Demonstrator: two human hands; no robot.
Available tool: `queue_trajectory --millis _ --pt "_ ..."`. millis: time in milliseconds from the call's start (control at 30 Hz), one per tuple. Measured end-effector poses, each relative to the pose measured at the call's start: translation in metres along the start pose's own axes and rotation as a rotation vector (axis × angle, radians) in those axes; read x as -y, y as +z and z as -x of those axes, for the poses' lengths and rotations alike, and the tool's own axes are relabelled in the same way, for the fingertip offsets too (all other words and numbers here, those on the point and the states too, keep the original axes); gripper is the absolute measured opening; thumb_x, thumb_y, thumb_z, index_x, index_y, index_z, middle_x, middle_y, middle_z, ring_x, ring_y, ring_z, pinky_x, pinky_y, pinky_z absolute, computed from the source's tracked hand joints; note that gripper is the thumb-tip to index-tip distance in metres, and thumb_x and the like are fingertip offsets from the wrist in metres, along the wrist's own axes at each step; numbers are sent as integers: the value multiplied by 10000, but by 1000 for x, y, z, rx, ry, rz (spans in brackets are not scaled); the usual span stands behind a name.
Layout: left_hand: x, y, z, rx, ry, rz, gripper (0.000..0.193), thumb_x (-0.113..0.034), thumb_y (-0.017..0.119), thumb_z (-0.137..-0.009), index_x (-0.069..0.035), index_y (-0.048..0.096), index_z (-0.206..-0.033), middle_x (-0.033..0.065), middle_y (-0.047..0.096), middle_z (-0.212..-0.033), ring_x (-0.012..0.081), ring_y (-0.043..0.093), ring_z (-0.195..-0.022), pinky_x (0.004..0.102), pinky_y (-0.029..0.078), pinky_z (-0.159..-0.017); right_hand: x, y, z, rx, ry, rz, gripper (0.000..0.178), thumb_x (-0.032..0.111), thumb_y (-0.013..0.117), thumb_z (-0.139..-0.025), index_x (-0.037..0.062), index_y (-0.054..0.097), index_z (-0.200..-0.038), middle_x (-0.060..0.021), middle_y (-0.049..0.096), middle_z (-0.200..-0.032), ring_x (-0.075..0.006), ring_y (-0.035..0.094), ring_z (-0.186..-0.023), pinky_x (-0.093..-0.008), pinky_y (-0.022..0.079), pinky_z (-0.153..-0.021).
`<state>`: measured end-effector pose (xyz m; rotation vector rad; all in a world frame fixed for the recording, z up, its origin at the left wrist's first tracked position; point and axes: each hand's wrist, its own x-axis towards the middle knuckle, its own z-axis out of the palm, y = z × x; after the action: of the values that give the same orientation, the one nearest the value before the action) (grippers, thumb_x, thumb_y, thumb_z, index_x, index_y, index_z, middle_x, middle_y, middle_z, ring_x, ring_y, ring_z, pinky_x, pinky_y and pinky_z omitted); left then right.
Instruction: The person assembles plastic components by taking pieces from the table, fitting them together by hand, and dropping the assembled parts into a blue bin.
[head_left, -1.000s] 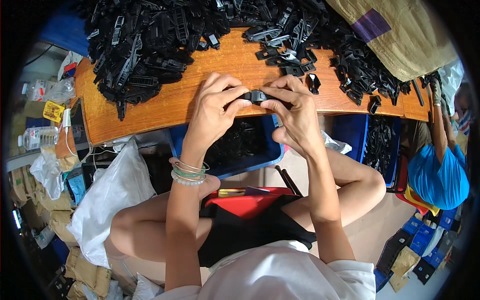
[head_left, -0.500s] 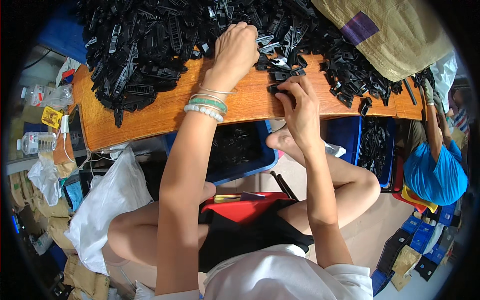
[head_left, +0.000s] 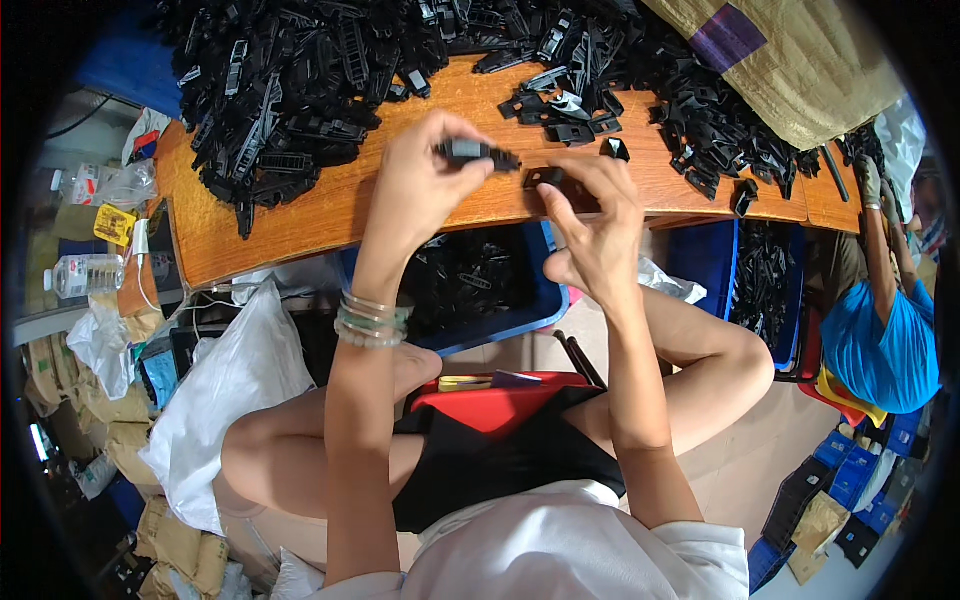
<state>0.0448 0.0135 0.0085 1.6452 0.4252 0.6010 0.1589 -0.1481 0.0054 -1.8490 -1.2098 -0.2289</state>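
Note:
My left hand (head_left: 418,178), with bracelets on its wrist, pinches a long black plastic part (head_left: 466,150) with a greyish middle, held above the table's front half. Its narrow end points right, toward a small black plastic piece (head_left: 541,177) between the thumb and fingers of my right hand (head_left: 604,222). The two parts are close; whether they touch I cannot tell. Just beyond my right hand, a small black piece (head_left: 614,149) stands on the wooden table (head_left: 320,222). Several flat black pieces (head_left: 570,132) lie behind it.
A large heap of black plastic parts (head_left: 300,90) covers the table's left, and a smaller heap (head_left: 695,130) lies right, beside a tan woven sack (head_left: 790,70). Below the edge sit blue bins (head_left: 552,300) of black parts. At far right is a co-worker in a blue shirt (head_left: 880,345).
My left hand came back from the heap toward me, bringing the long black part. My right hand still holds its small piece near the edge.

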Motion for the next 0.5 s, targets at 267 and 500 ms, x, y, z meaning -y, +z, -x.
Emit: queue_trajectory --millis 267,500 --pt "0 -7 18 21 206 -502 228 -30 782 -656 -6 720 -874 48 604 -894 188 548 -893 289 444 -806 6 0 0 140 333 -437 216 52 725 -735 -20 664 -930 -110 614 -807 -232 576 -759 -318 461 -696" --pt "0 -8 15 80 225 -473 207 -77 766 -684 6 712 -865 51 618 -884 217 542 -878 326 454 -804 -1 -10 -1 251 179 -254 239 26 728 -707 -12 711 -942 -107 622 -845 -243 552 -831 -336 439 -765"
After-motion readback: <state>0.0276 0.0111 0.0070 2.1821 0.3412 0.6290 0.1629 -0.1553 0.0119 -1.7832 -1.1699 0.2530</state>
